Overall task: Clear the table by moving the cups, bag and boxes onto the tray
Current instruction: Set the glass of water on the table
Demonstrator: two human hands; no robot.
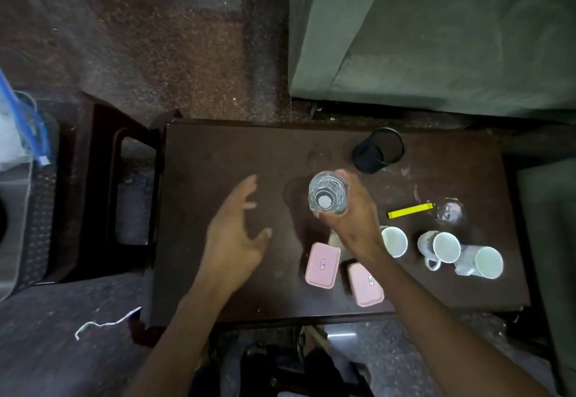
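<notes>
Above table — glass [328, 194] between hands [352, 219]

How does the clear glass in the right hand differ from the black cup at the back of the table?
The clear ribbed glass is see-through, while the black mesh-looking cup is dark and opaque. The glass is gripped by the right hand above the dark brown table; the black cup stands on the table, untouched, near its far edge. Both are upright with open mouths and look empty. The left hand is open and holds nothing.
</notes>
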